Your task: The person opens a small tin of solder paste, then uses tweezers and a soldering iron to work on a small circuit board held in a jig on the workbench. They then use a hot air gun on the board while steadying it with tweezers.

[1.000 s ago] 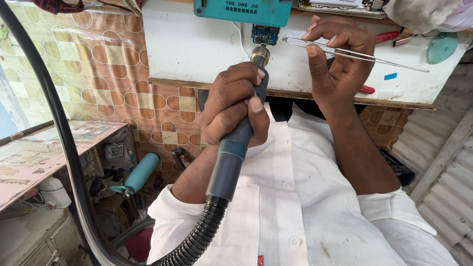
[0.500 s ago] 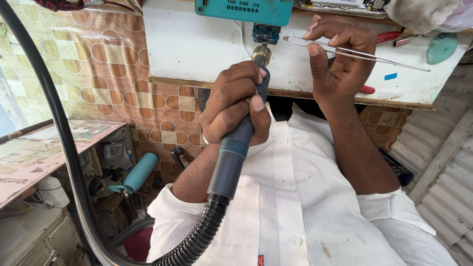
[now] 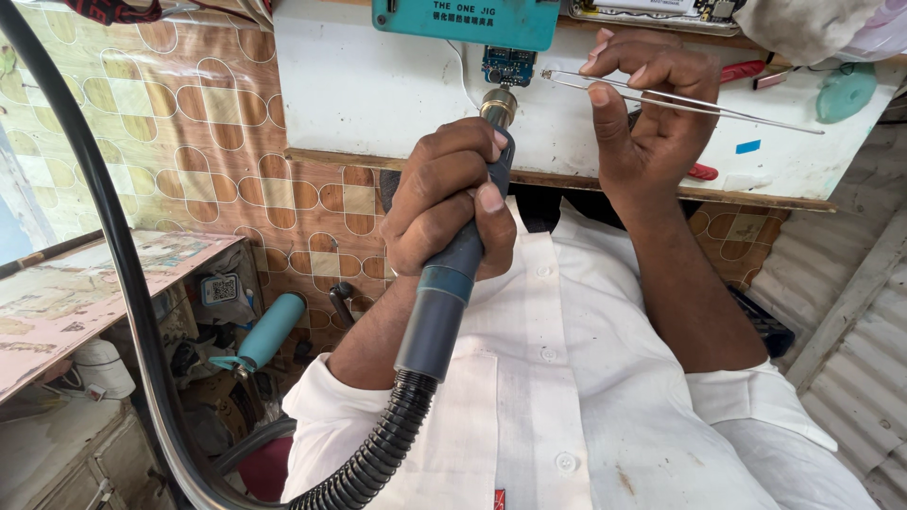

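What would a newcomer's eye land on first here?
The left hand, at centre, grips a grey-blue handpiece on a ribbed black hose. Its metal tip points up at a small blue circuit board on the white bench. To the right, the right hand pinches thin tweezers, whose points reach towards the board's right edge.

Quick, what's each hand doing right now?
Left hand: closed around the grey tool handle.
Right hand: closed, pinching the metal tweezers.
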Available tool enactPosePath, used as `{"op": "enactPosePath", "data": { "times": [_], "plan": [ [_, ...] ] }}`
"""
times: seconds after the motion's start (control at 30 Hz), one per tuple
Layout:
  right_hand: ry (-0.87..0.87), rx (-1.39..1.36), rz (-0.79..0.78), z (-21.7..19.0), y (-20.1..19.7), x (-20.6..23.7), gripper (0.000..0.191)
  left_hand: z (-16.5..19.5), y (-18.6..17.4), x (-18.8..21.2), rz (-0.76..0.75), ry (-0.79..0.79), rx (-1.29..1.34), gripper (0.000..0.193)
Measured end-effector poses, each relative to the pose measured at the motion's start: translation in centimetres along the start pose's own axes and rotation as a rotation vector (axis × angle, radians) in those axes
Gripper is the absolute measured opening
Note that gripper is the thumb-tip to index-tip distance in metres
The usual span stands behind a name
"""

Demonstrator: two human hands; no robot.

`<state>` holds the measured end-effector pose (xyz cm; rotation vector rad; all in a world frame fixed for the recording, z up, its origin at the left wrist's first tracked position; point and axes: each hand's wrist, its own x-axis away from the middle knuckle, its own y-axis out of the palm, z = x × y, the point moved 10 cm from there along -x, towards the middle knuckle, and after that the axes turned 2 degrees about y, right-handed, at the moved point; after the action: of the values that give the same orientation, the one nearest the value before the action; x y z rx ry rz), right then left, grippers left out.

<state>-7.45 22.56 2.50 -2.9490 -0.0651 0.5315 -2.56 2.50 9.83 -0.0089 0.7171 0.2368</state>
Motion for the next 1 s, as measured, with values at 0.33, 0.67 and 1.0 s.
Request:
{"op": "enactPosePath", "data": {
  "times": [0.33, 0.67, 1.0],
  "plan": [
    [-0.02, 0.026, -0.011, -0.07, 0.08, -0.14, 0.031, -0.14, -0.04, 0.18, -0.008, -0.004, -0.015, 0.02],
    [-0.019, 0.023, -0.02, -0.27, 0.14, -0.09, 0.031, -0.02, -0.38, 0.15, -0.012, -0.004, -0.025, 0.02],
    [-0.014, 0.009, -0.009, -0.28, 0.12, -0.07, 0.031, -0.03, -0.05, 0.26, -0.02, -0.021, -0.011, 0.02]
  ]
}}
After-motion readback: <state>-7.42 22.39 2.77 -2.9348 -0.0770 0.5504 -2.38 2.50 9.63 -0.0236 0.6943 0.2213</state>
